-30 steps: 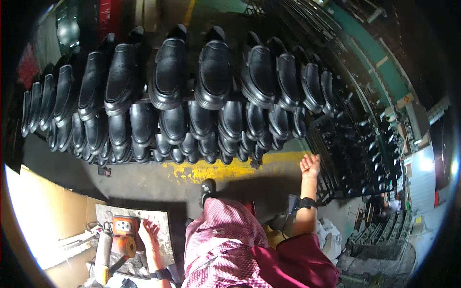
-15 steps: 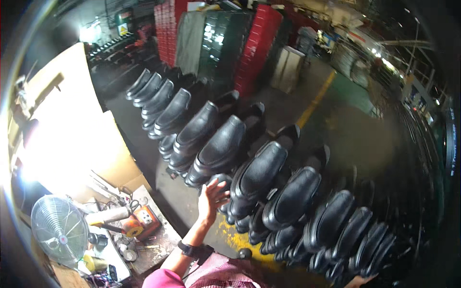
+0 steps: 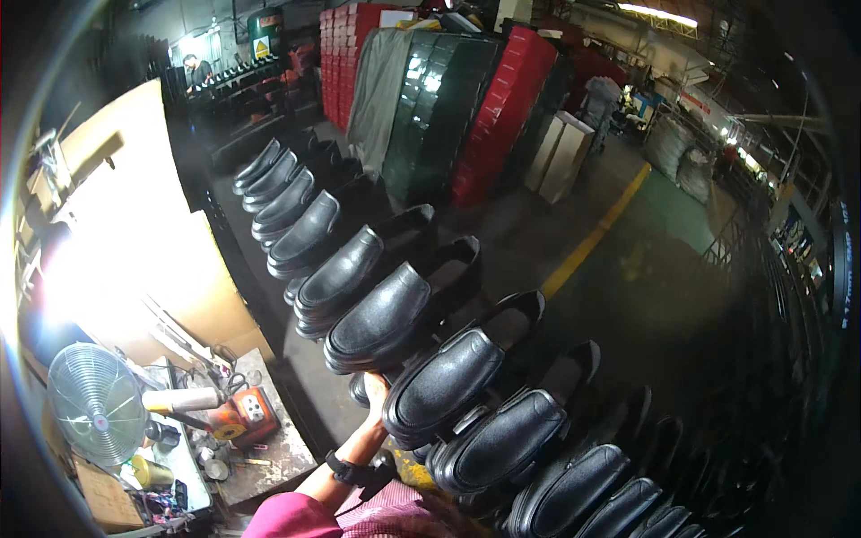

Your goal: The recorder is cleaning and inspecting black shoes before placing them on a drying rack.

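Observation:
A long slanting row of black leather slip-on shoes (image 3: 444, 390) runs from the far left to the near right, with more shoes below the upper ones. My left hand (image 3: 378, 395) reaches in between two of them, under one toe (image 3: 381, 318) and against the side of the neighbouring shoe. Its fingers are hidden behind the leather, so I cannot see whether they grip anything. A dark band (image 3: 354, 471) circles my left wrist below a pink sleeve. My right hand is out of the picture.
At left stands a worn bench (image 3: 291, 453) with a mesh fan (image 3: 97, 403) and an orange tool (image 3: 244, 418). Brightly lit cardboard (image 3: 211, 269) rises behind it. Stacked red crates (image 3: 507, 117) and dark green crates (image 3: 435, 117) stand beyond the shoes. A person (image 3: 195, 73) is far back.
My left hand has pushed in among the shoes, and its fingers have gone out of sight. The near shoes sit lower in view. My right hand has left the lower edge.

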`<state>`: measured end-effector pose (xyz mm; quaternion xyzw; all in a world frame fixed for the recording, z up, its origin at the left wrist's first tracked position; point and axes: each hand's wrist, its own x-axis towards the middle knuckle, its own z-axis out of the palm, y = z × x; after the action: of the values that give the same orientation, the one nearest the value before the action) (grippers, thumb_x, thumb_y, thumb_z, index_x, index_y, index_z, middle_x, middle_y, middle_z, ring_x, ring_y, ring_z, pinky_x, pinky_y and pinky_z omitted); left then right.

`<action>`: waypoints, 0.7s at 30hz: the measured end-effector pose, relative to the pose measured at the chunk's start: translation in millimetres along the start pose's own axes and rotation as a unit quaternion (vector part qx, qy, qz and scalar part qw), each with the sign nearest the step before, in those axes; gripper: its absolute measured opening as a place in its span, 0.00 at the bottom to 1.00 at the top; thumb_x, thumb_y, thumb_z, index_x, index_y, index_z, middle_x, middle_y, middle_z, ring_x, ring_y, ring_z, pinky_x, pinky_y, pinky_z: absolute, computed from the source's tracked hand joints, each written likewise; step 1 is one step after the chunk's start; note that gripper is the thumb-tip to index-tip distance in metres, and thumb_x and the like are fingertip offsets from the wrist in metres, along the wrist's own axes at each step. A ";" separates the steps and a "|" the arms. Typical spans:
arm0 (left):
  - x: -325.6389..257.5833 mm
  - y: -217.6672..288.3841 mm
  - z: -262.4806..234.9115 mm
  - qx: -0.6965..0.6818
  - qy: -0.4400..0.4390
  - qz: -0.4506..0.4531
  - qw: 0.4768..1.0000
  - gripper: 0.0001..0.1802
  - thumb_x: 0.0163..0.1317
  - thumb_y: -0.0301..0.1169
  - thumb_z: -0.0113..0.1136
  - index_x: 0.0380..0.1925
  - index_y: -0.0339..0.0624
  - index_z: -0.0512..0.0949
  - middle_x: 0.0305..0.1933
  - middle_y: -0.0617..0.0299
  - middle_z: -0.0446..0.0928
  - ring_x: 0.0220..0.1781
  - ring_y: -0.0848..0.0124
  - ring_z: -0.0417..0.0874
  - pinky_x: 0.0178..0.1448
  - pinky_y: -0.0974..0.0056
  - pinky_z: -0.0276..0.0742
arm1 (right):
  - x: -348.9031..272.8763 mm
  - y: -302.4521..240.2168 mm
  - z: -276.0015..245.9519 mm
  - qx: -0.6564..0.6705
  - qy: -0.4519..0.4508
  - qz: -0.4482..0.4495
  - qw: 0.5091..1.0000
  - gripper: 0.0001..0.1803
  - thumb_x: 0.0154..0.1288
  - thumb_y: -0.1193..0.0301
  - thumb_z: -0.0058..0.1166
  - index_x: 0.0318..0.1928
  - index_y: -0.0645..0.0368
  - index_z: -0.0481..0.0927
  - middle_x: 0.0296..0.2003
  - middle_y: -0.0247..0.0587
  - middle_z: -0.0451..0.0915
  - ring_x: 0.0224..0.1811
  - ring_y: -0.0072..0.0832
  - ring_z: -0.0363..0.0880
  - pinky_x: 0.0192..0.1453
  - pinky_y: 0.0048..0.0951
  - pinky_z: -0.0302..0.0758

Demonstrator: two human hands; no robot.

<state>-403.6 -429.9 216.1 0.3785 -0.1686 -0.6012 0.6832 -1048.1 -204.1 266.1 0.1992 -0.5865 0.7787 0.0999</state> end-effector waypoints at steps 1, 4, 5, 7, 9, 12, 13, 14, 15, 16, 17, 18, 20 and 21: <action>-1.8 2.0 -4.8 -0.001 -0.001 -0.001 1.000 0.26 0.62 0.52 0.35 0.40 0.39 0.69 0.39 0.60 0.72 0.41 0.70 0.71 0.48 0.63 0.66 | -1.7 0.9 2.6 -0.007 -0.015 0.001 1.000 0.28 0.61 0.56 0.35 0.55 0.64 0.61 0.54 0.47 0.65 0.57 0.40 0.61 0.62 0.42 0.54; 20.1 16.5 26.2 0.001 -0.001 -0.004 1.000 0.26 0.62 0.52 0.35 0.41 0.39 0.68 0.40 0.59 0.72 0.42 0.70 0.71 0.49 0.63 0.66 | -12.7 7.8 4.0 -0.029 -0.061 0.011 0.998 0.28 0.61 0.58 0.36 0.55 0.64 0.61 0.53 0.47 0.65 0.57 0.40 0.61 0.62 0.42 0.54; 40.9 10.4 57.4 0.000 -0.005 -0.010 1.000 0.26 0.62 0.52 0.35 0.41 0.39 0.68 0.40 0.59 0.72 0.42 0.70 0.71 0.49 0.63 0.66 | -18.7 11.3 0.8 -0.040 -0.072 0.011 0.997 0.27 0.61 0.58 0.36 0.55 0.64 0.61 0.53 0.47 0.65 0.57 0.40 0.61 0.62 0.42 0.54; 31.6 7.3 29.3 0.003 -0.020 -0.013 1.000 0.26 0.62 0.52 0.35 0.42 0.39 0.68 0.41 0.59 0.72 0.43 0.69 0.71 0.49 0.63 0.66 | -30.6 19.1 -8.6 -0.052 -0.088 0.014 0.995 0.27 0.61 0.59 0.36 0.55 0.64 0.61 0.53 0.47 0.65 0.57 0.39 0.62 0.62 0.42 0.54; 62.7 9.4 60.3 0.003 -0.029 -0.011 1.000 0.26 0.63 0.52 0.36 0.43 0.39 0.68 0.42 0.59 0.71 0.43 0.69 0.71 0.50 0.63 0.66 | -47.8 33.1 -10.1 -0.059 -0.112 0.019 0.992 0.26 0.61 0.60 0.37 0.55 0.65 0.61 0.53 0.47 0.66 0.56 0.39 0.62 0.62 0.41 0.54; 77.8 4.0 55.2 0.006 -0.055 -0.008 0.998 0.27 0.63 0.51 0.36 0.44 0.38 0.67 0.42 0.58 0.71 0.44 0.69 0.71 0.50 0.62 0.66 | -77.3 55.0 -19.1 -0.067 -0.135 0.024 0.988 0.25 0.61 0.62 0.38 0.55 0.65 0.61 0.53 0.48 0.66 0.56 0.39 0.62 0.62 0.41 0.54; 89.2 2.4 66.4 0.009 -0.062 -0.003 0.998 0.27 0.63 0.51 0.36 0.44 0.38 0.67 0.43 0.58 0.71 0.44 0.69 0.71 0.51 0.62 0.66 | -91.0 64.2 -19.9 -0.067 -0.145 0.028 0.987 0.25 0.60 0.63 0.38 0.55 0.65 0.61 0.53 0.48 0.66 0.56 0.39 0.62 0.62 0.41 0.55; 95.8 6.3 62.4 0.011 -0.070 0.002 0.997 0.27 0.63 0.51 0.36 0.45 0.38 0.67 0.43 0.58 0.71 0.45 0.69 0.71 0.51 0.62 0.66 | -103.4 73.7 -19.1 -0.066 -0.154 0.031 0.985 0.25 0.60 0.63 0.38 0.55 0.65 0.61 0.53 0.48 0.66 0.56 0.39 0.62 0.62 0.40 0.55; 108.3 13.3 64.0 0.013 -0.078 0.007 0.997 0.27 0.63 0.51 0.36 0.45 0.38 0.67 0.43 0.58 0.71 0.45 0.68 0.71 0.51 0.62 0.66 | -116.6 83.5 -18.1 -0.064 -0.163 0.034 0.984 0.24 0.60 0.64 0.38 0.55 0.66 0.61 0.53 0.48 0.66 0.56 0.39 0.62 0.62 0.40 0.55; 116.8 11.5 58.7 0.014 -0.090 0.007 0.996 0.27 0.63 0.51 0.36 0.45 0.38 0.67 0.44 0.58 0.71 0.45 0.68 0.71 0.51 0.62 0.66 | -130.6 92.0 -21.3 -0.067 -0.168 0.034 0.983 0.24 0.60 0.65 0.38 0.54 0.66 0.60 0.53 0.48 0.66 0.56 0.38 0.62 0.62 0.40 0.55; 124.2 9.3 52.1 0.015 -0.101 0.006 0.995 0.27 0.63 0.51 0.36 0.46 0.38 0.67 0.44 0.58 0.71 0.45 0.68 0.71 0.51 0.62 0.66 | -144.1 101.0 -23.8 -0.070 -0.174 0.035 0.982 0.24 0.60 0.65 0.39 0.54 0.66 0.60 0.53 0.48 0.66 0.56 0.38 0.62 0.62 0.40 0.55; 134.8 8.6 48.1 0.016 -0.111 0.006 0.994 0.27 0.63 0.51 0.36 0.46 0.38 0.66 0.44 0.58 0.71 0.46 0.68 0.71 0.52 0.62 0.66 | -158.4 110.1 -26.0 -0.072 -0.179 0.036 0.980 0.24 0.60 0.66 0.39 0.54 0.66 0.60 0.53 0.48 0.66 0.56 0.38 0.63 0.62 0.40 0.55; 155.3 14.5 38.4 0.020 -0.130 0.011 0.991 0.27 0.63 0.51 0.36 0.47 0.38 0.66 0.45 0.57 0.71 0.46 0.68 0.71 0.52 0.62 0.66 | -189.8 128.5 -25.2 -0.073 -0.194 0.041 0.977 0.23 0.60 0.67 0.39 0.54 0.66 0.60 0.53 0.48 0.66 0.56 0.38 0.63 0.62 0.39 0.55; 167.8 19.9 34.3 0.022 -0.138 0.013 0.990 0.27 0.63 0.51 0.36 0.47 0.38 0.66 0.45 0.57 0.71 0.46 0.68 0.71 0.52 0.62 0.66 | -205.5 137.6 -23.6 -0.073 -0.203 0.043 0.976 0.23 0.60 0.67 0.39 0.54 0.66 0.60 0.53 0.48 0.66 0.56 0.38 0.63 0.62 0.39 0.55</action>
<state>-376.4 -600.2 215.2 0.3045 -0.2797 -0.6347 0.6529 -921.1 -205.8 52.5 0.3197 -0.6582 0.6804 -0.0404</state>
